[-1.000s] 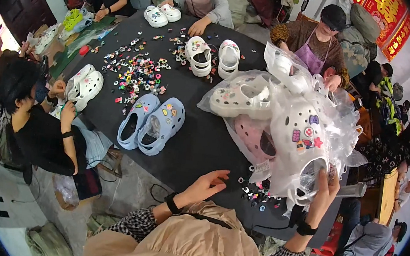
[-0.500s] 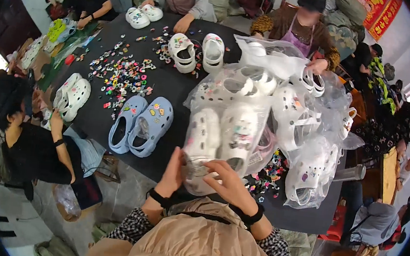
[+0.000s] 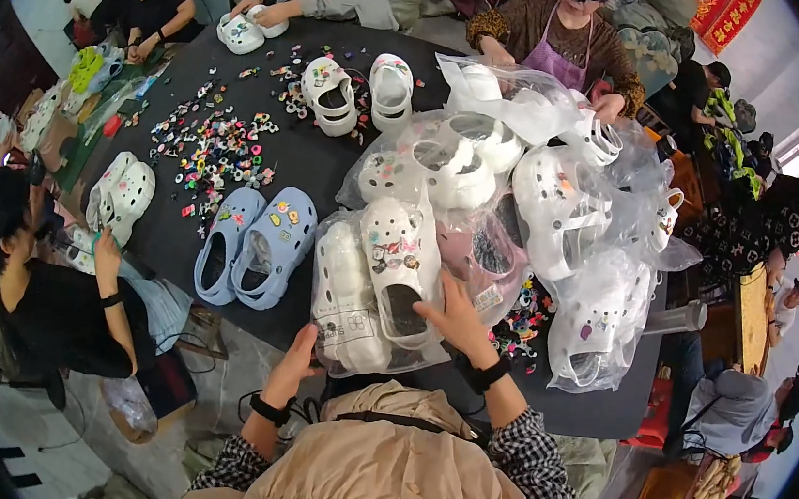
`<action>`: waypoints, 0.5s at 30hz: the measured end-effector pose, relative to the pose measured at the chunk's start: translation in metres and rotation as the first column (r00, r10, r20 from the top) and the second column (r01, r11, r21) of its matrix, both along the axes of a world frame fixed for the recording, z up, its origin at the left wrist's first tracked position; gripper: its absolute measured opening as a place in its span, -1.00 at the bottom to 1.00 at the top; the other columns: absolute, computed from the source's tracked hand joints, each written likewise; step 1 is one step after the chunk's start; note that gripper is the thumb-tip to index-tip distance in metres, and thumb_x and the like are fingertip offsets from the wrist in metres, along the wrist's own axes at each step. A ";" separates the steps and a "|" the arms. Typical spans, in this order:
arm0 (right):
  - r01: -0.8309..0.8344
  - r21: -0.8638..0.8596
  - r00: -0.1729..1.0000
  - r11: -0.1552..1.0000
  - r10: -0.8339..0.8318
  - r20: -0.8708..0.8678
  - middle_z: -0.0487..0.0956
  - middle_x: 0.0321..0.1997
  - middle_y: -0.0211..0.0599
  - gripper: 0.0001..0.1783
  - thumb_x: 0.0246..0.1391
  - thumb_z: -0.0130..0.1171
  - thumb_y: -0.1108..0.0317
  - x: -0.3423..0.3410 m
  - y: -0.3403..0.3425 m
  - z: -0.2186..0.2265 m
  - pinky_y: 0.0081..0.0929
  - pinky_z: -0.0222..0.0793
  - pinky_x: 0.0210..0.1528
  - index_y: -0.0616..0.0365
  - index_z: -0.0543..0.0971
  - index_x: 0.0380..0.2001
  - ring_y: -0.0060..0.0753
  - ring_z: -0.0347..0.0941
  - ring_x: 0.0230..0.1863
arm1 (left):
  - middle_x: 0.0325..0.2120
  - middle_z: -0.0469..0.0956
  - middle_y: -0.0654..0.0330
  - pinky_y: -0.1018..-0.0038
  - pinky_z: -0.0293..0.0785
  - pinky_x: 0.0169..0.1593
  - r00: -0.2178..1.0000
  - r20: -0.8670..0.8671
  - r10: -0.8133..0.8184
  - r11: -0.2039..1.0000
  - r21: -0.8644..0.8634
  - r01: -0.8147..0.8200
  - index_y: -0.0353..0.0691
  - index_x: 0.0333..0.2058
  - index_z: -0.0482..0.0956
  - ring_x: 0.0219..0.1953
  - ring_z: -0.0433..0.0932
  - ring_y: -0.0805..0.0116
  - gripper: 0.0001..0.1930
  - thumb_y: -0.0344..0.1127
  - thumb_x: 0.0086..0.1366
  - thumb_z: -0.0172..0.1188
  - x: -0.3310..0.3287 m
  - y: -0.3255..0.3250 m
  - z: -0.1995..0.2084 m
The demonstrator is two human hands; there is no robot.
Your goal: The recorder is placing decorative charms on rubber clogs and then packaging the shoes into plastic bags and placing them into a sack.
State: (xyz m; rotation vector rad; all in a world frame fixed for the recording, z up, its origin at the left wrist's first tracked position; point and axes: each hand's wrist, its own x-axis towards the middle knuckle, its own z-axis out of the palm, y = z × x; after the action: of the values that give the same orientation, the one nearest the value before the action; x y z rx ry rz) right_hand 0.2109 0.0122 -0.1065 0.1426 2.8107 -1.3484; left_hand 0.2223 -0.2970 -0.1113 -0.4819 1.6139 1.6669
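Observation:
A pair of white clogs [image 3: 388, 263] with colourful charms lies in a clear plastic bag at the table's front edge, right before me. At the bag's lower left corner is my left hand [image 3: 293, 367], its fingers stretched upward and thumb apart. My right hand [image 3: 458, 322] lies against the right side of the bag, fingers stretched, the thumb by the nearer shoe's opening. Left of the bag stand light blue clogs [image 3: 274, 241] with charms, unbagged. Just behind my right hand lies a bagged pink clog [image 3: 478, 258].
More bagged white clogs [image 3: 560, 203] are heaped at the right. Loose small charms [image 3: 220, 148] lie scattered on the black table [image 3: 348, 181]. Unbagged white clogs [image 3: 333, 94] stand farther back. Other people sit around the table; one handles white clogs [image 3: 239, 33] at the far side.
The bagged white clogs have come down flat and shifted left. My left hand has moved down and left, my right hand to the bag's right side. Across the table, a person has taken hold of white clogs.

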 end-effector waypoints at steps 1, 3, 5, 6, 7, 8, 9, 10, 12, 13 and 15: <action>0.000 -0.001 1.000 1.000 0.000 0.000 0.32 0.11 0.29 -0.08 -0.03 0.26 0.01 -0.001 -0.003 -0.010 -0.18 0.22 0.17 0.32 0.12 0.24 0.19 0.25 0.17 | 0.20 0.23 0.13 0.21 0.34 0.10 0.998 0.050 -0.043 0.999 0.035 0.041 -0.12 0.34 -0.06 0.12 0.36 0.20 -0.19 0.30 0.31 -0.14 0.002 -0.001 0.002; -0.046 -0.167 0.992 0.985 0.064 0.109 0.31 0.13 0.31 -0.03 -0.11 0.31 0.01 -0.003 -0.008 -0.024 -0.19 0.21 0.19 0.30 0.11 0.25 0.21 0.25 0.18 | 0.17 0.27 0.14 0.27 0.36 0.07 0.996 0.089 0.000 0.988 0.155 -0.014 -0.12 0.32 -0.01 0.08 0.40 0.24 -0.24 0.23 0.33 -0.10 0.004 0.004 -0.003; -0.019 -0.200 0.984 0.980 0.054 0.171 0.30 0.17 0.27 0.00 -0.17 0.36 0.05 -0.005 -0.004 -0.030 -0.21 0.19 0.21 0.29 0.11 0.25 0.13 0.23 0.23 | 0.14 0.30 0.14 0.33 0.39 0.04 0.991 0.131 0.038 0.960 0.270 -0.073 -0.12 0.31 0.04 0.04 0.43 0.28 -0.30 0.16 0.35 -0.07 0.004 0.009 -0.004; -0.081 -0.280 0.972 0.957 0.138 0.191 0.32 0.17 0.24 0.01 -0.18 0.37 0.07 -0.004 -0.001 -0.033 -0.23 0.20 0.22 0.29 0.10 0.26 0.10 0.24 0.23 | 0.11 0.33 0.15 0.37 0.37 0.06 0.998 0.010 0.068 0.984 0.163 -0.069 -0.15 0.28 0.13 0.05 0.42 0.31 -0.37 0.07 0.36 -0.03 0.001 0.015 0.006; -0.137 -0.360 0.954 0.923 0.221 0.203 0.33 0.16 0.22 0.02 -0.19 0.38 0.09 -0.002 0.001 -0.037 -0.26 0.20 0.22 0.29 0.10 0.26 0.06 0.25 0.24 | 0.09 0.36 0.15 0.41 0.35 0.07 0.990 -0.114 0.082 0.996 0.054 -0.076 -0.18 0.24 0.21 0.06 0.40 0.34 -0.43 -0.02 0.37 0.01 -0.002 0.019 0.012; -0.159 -0.361 0.955 0.919 0.236 0.178 0.34 0.17 0.18 0.01 -0.19 0.38 0.12 0.007 -0.001 -0.041 -0.34 0.20 0.22 0.32 0.11 0.25 -0.01 0.30 0.21 | 0.09 0.36 0.15 0.41 0.35 0.07 0.991 -0.113 0.078 0.996 0.054 -0.072 -0.18 0.24 0.21 0.06 0.40 0.34 -0.43 -0.02 0.37 0.01 -0.008 0.018 0.009; -0.238 -0.416 0.941 0.877 0.315 0.124 0.34 0.20 0.12 -0.07 -0.10 0.34 0.09 0.013 -0.010 -0.033 -0.39 0.17 0.24 0.33 0.15 0.23 -0.08 0.30 0.20 | 0.08 0.37 0.17 0.46 0.32 0.09 0.963 -0.244 0.115 0.993 0.032 -0.111 -0.21 0.21 0.27 0.07 0.39 0.37 -0.47 -0.08 0.36 0.05 -0.012 0.010 0.001; -0.226 -0.487 0.910 0.843 0.361 0.202 0.33 0.21 0.07 -0.09 -0.06 0.31 0.06 0.022 -0.014 -0.031 -0.41 0.15 0.25 0.33 0.16 0.23 -0.14 0.28 0.21 | 0.08 0.39 0.18 0.50 0.29 0.10 0.918 -0.371 0.140 0.989 0.016 -0.144 -0.24 0.17 0.33 0.08 0.38 0.39 -0.51 -0.14 0.34 0.09 -0.018 0.006 0.003; -0.263 -0.632 0.801 0.729 0.530 0.279 0.32 0.24 -0.03 -0.13 0.07 0.22 -0.05 0.036 -0.020 -0.033 -0.43 0.12 0.27 0.35 0.17 0.23 -0.26 0.24 0.23 | 0.11 0.35 0.14 0.48 0.19 0.18 0.816 -0.569 0.098 0.992 -0.011 -0.127 -0.27 0.20 0.28 0.11 0.33 0.37 -0.50 -0.18 0.35 0.05 -0.040 0.004 0.027; -0.343 -0.727 0.733 0.594 0.654 0.188 0.31 0.24 0.02 -0.15 0.12 0.16 -0.06 0.039 -0.031 -0.018 -0.41 0.15 0.25 0.36 0.16 0.24 -0.23 0.26 0.23 | 0.12 0.33 0.12 0.47 0.17 0.20 0.762 -0.637 0.119 0.987 -0.004 -0.158 -0.27 0.23 0.24 0.13 0.32 0.36 -0.48 -0.19 0.36 0.03 -0.049 0.004 0.045; -0.458 -0.600 0.590 0.656 0.729 0.347 0.28 0.26 -0.01 -0.23 0.22 0.07 0.06 0.042 -0.038 0.006 -0.46 0.21 0.22 0.33 0.06 0.29 -0.28 0.32 0.18 | 0.14 0.30 0.09 0.44 0.15 0.22 0.696 -0.636 0.333 0.941 0.178 -0.288 -0.24 0.29 0.13 0.16 0.29 0.32 -0.45 -0.21 0.38 -0.02 -0.061 0.007 0.055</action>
State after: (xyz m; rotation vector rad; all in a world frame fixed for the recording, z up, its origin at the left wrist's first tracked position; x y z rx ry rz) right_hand 0.2527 -0.0256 -0.1004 -0.3652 1.7154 -1.4024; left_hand 0.1609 -0.2902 -0.0564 -0.1193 2.0464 2.3252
